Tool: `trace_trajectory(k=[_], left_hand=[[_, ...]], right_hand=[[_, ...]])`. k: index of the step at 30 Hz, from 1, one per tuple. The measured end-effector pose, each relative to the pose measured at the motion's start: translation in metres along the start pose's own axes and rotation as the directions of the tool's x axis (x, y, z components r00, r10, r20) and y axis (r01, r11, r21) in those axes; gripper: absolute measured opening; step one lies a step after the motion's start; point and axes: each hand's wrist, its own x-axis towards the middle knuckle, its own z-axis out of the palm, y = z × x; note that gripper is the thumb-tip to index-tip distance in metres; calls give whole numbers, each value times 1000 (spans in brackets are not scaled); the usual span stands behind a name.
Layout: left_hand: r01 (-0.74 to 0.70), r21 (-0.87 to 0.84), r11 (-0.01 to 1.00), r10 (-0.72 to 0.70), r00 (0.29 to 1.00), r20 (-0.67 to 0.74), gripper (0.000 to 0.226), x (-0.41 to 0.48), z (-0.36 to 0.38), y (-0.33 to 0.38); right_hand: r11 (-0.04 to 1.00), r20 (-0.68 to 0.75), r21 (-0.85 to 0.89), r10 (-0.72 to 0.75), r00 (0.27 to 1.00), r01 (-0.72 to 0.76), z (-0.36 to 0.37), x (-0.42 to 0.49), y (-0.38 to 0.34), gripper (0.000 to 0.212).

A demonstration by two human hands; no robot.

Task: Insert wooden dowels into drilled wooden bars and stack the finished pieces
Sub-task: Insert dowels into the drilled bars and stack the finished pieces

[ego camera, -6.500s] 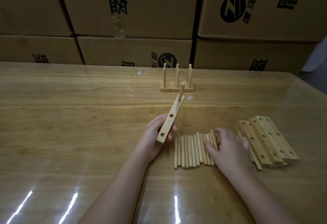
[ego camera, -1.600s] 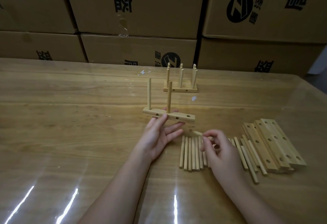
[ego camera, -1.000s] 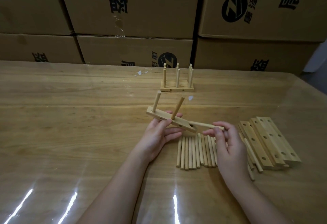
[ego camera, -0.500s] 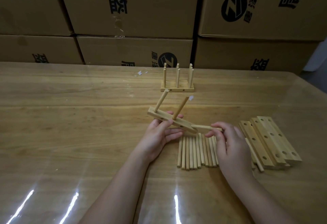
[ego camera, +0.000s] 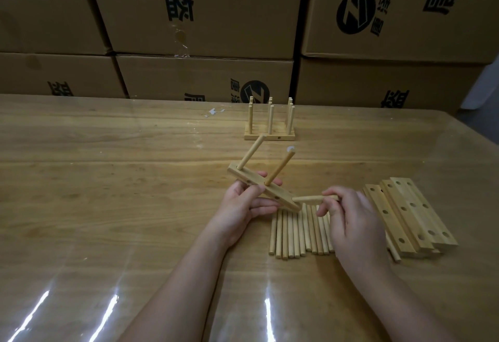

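Note:
My left hand (ego camera: 244, 205) grips a drilled wooden bar (ego camera: 280, 197), tilted down to the right above the table, with two dowels standing in it. My right hand (ego camera: 351, 222) pinches a third dowel (ego camera: 307, 199), held roughly level, its tip at the bar's right end. A row of loose dowels (ego camera: 293, 233) lies on the table under both hands. Several bare drilled bars (ego camera: 405, 214) lie stacked to the right. Finished pieces (ego camera: 269, 128) with upright dowels stand further back.
The wooden table (ego camera: 108, 179) carries a glossy transparent cover with glare streaks near its front. Stacked cardboard boxes (ego camera: 202, 14) form a wall right behind the table. The table's right edge runs past the bare bars.
The bar got a second dowel and was tilted down to the right. My right hand picked a dowel from the row and brought its tip to the bar's right end.

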Motion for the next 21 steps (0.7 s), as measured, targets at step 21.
trace_trajectory(k=[21], left_hand=[[16, 30, 999, -17, 999, 29, 33, -1, -2, 0]], right_hand=[[998, 72, 64, -24, 997, 20, -3, 4, 4, 33]])
